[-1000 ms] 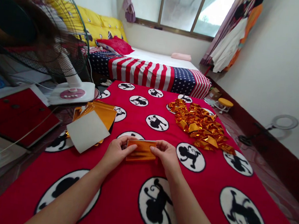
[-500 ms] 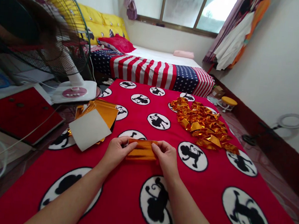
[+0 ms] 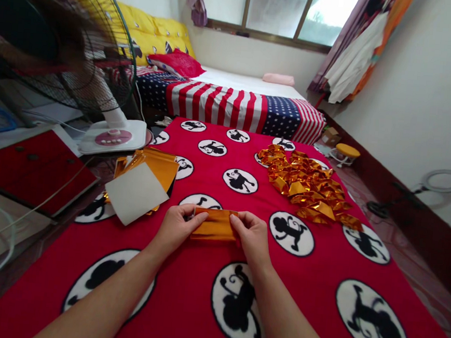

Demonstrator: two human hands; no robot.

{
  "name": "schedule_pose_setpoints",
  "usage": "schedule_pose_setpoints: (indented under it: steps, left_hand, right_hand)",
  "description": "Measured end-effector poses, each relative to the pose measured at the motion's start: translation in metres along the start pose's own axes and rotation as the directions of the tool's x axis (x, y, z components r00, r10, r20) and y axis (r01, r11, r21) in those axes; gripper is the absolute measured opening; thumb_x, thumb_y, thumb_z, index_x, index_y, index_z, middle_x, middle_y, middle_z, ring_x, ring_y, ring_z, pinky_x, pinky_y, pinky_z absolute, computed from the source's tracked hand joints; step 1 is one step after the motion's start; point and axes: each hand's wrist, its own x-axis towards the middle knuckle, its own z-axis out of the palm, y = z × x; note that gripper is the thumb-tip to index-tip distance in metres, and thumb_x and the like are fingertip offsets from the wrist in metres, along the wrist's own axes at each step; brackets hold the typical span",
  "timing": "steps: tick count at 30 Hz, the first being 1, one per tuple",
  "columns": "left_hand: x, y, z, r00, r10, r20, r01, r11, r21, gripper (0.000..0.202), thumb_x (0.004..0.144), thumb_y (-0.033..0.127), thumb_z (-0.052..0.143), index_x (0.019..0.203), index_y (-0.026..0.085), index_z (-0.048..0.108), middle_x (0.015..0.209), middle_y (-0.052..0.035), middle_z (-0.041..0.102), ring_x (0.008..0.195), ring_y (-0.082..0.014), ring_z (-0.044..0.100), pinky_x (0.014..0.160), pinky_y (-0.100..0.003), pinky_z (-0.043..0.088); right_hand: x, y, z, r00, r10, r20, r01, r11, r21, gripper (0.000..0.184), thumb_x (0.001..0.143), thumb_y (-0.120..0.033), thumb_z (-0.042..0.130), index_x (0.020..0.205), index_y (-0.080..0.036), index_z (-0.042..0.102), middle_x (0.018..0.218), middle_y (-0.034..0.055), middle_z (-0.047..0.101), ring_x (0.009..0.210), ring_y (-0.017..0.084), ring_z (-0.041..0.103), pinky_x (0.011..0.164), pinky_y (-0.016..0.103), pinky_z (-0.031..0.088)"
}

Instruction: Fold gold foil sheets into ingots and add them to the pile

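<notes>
no legible text, label, brand or number in view. the pink button panel on the fan base bears marks too small to read, as does the cardboard box on the floor. the gold foil sheet shows no print. the black monkey figures on the red blanket carry no lettering.

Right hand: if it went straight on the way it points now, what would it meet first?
The right hand would meet the gold foil strip first; it seems to touch the strip's edge already, though depth is unclear from this view.
</notes>
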Motion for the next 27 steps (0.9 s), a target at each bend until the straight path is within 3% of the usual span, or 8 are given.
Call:
schedule_pose_setpoints:
  steps: [5, 14, 27]
  left_hand:
    - [0.0000, -0.0004, 0.0001, 1.000, 0.006, -0.008, -0.006, 1.000, -0.018, 0.033, 0.077, 0.043, 0.069, 0.087, 0.012, 0.077, 0.073, -0.0042, 0.072, 0.067, -0.0173, 0.063, 0.061, -0.023, 0.048]
    - [-0.0002, 0.0004, -0.0004, 1.000, 0.030, -0.007, -0.030, 1.000, -0.004, 0.031, 0.079, 0.039, 0.067, 0.093, 0.014, 0.078, 0.087, -0.0067, 0.077, 0.079, -0.0218, 0.069, 0.068, -0.026, 0.051]
    - [0.0015, 0.0010, -0.0009, 0.998, 0.068, -0.011, -0.067, 0.996, 0.064, 0.029, 0.080, 0.037, 0.065, 0.092, 0.013, 0.078, 0.089, -0.0079, 0.078, 0.081, -0.0228, 0.070, 0.075, -0.029, 0.052]
  right_hand:
    - [0.0010, 0.0003, -0.0003, 1.000, -0.013, -0.012, 0.012, 0.999, -0.029, 0.028, 0.071, -0.043, 0.072, 0.067, -0.016, 0.064, 0.055, -0.0024, 0.055, 0.049, 0.010, 0.043, 0.045, 0.021, 0.032]
    - [0.0014, 0.0022, -0.0001, 0.999, -0.029, -0.015, 0.028, 0.998, -0.065, 0.029, 0.072, -0.043, 0.071, 0.065, -0.017, 0.061, 0.053, -0.0032, 0.052, 0.048, 0.009, 0.041, 0.044, 0.021, 0.030]
    - [0.0003, 0.0041, -0.0009, 0.998, -0.048, -0.028, 0.046, 0.996, -0.079, 0.033, 0.076, -0.043, 0.070, 0.061, -0.018, 0.055, 0.053, -0.0046, 0.046, 0.049, 0.008, 0.038, 0.045, 0.021, 0.027]
